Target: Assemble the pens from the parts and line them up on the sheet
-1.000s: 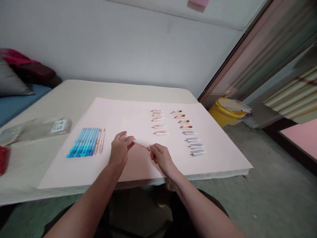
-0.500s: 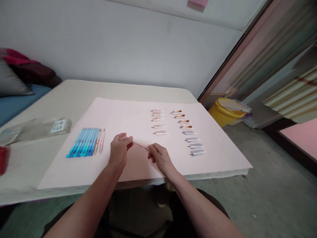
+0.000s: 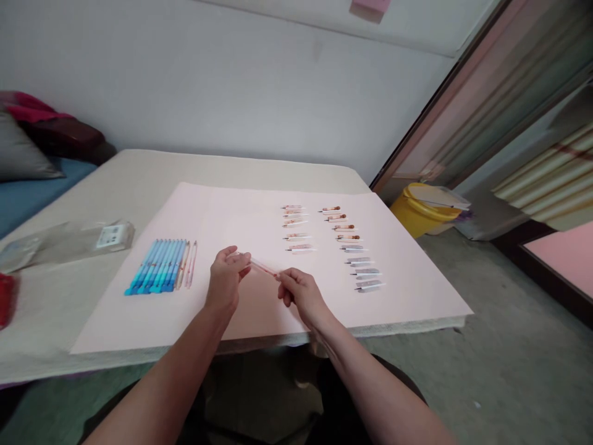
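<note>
The left hand [image 3: 225, 278] has its fingers and thumb closed on the far left end of a thin, pale pink pen [image 3: 264, 267]; the right hand [image 3: 300, 290] pinches the near right end of the same pen between thumb and finger; the pen slants in the air between the two hands, over the near middle part of a pale pink sheet [image 3: 236, 213]; the sheet lies on a big cream table [image 3: 111, 204]; to the left of the hands, some blue pens [image 3: 157, 262] lie side by side in a neat bunch, pale at the far end and bright blue at the near end; two thin, light pens [image 3: 191, 266] lie just to the right of them; to the right of the hands and farther away, there is a column of small pale pink pieces [image 3: 299, 237] with thin white sticks; more to the right is a longer column, with brown-ended pieces [image 3: 343, 227] at the far part and grey-blue pieces [image 3: 365, 272] at the near part; on the left side of the table lies a see-through bag [image 3: 69, 244] with a white label [image 3: 111, 236]; a red thing [image 3: 5, 300] sits at the left edge; a yellow bucket [image 3: 419, 213] stands on the floor past the right side of the table.
</note>
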{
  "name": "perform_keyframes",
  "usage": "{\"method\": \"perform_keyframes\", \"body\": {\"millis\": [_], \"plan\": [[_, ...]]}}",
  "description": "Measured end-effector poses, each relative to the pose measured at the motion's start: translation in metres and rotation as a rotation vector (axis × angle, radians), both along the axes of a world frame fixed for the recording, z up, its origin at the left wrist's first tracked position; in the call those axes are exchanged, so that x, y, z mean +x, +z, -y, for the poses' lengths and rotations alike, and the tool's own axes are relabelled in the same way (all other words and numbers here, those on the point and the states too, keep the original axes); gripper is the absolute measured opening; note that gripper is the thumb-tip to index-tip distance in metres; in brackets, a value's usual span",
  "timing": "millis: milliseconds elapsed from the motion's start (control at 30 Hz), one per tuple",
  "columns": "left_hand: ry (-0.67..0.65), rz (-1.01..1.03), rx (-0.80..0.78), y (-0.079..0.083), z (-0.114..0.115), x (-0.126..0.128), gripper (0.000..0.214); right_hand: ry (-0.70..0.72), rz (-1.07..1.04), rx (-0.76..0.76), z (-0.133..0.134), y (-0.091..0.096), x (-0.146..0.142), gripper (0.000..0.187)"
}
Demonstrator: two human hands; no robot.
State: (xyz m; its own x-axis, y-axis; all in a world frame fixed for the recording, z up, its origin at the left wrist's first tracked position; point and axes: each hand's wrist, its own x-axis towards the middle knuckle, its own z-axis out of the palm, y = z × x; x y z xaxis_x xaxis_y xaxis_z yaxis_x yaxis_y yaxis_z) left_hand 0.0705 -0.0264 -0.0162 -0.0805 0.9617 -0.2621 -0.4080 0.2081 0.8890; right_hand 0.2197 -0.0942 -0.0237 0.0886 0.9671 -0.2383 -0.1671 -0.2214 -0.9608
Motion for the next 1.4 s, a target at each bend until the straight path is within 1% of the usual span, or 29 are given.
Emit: {"method": "perform_keyframes", "body": {"millis": [100, 167, 233, 333, 400, 533, 633, 733, 833, 933, 1033, 1100, 1200, 1300, 1400], "plan": [[0.015, -0.064, -0.024, -0.002, -0.001, -0.001, 0.041, 0.0, 0.168, 0.113, 0.002, 0.003, -0.003, 0.017], [0.007, -0.051, -0.007, -0.002, -0.001, -0.002, 0.041, 0.014, 0.179, 0.117, 0.003, 0.003, -0.004, 0.017], [0.005, -0.036, 0.017, -0.001, -0.001, -0.001, 0.041, 0.032, 0.094, 0.058, 0.002, 0.001, -0.003, 0.017], [-0.008, -0.029, 0.046, 0.002, 0.0, -0.001, 0.041, 0.039, -0.116, -0.071, 0.001, -0.004, 0.0, 0.02], [-0.013, -0.027, 0.057, 0.003, 0.0, 0.0, 0.042, 0.051, -0.239, -0.13, 0.0, -0.008, 0.001, 0.023], [-0.008, -0.017, 0.076, 0.005, 0.001, 0.0, 0.042, 0.074, -0.392, -0.178, 0.0, -0.012, 0.002, 0.022], [-0.007, -0.014, 0.077, 0.005, 0.001, 0.0, 0.042, 0.092, -0.447, -0.18, 0.001, -0.013, 0.002, 0.021], [-0.009, -0.017, 0.072, 0.004, 0.001, 0.0, 0.043, 0.082, -0.417, -0.176, 0.0, -0.011, 0.001, 0.022], [-0.007, -0.011, 0.038, 0.001, 0.001, 0.001, 0.042, 0.011, -0.298, -0.145, 0.0, -0.009, -0.003, 0.021], [-0.069, -0.032, -0.019, -0.004, 0.004, 0.004, 0.037, -0.046, -0.165, -0.071, 0.0, -0.01, -0.007, 0.02], [-0.133, -0.063, -0.044, -0.008, 0.008, 0.008, 0.03, -0.021, -0.099, -0.006, 0.001, -0.011, -0.009, 0.019], [-0.136, -0.072, -0.036, -0.01, 0.01, 0.01, 0.027, 0.008, -0.081, 0.011, 0.002, -0.011, -0.01, 0.02], [-0.123, -0.075, -0.028, -0.01, 0.009, 0.009, 0.025, 0.03, -0.092, 0.007, 0.003, -0.01, -0.009, 0.028], [-0.098, -0.054, -0.033, -0.008, 0.006, 0.006, 0.024, 0.0, -0.124, -0.005, 0.003, -0.01, -0.008, 0.038], [-0.072, -0.018, -0.061, -0.006, 0.004, 0.004, 0.024, -0.044, -0.144, -0.016, 0.002, -0.01, -0.005, 0.042]]}}
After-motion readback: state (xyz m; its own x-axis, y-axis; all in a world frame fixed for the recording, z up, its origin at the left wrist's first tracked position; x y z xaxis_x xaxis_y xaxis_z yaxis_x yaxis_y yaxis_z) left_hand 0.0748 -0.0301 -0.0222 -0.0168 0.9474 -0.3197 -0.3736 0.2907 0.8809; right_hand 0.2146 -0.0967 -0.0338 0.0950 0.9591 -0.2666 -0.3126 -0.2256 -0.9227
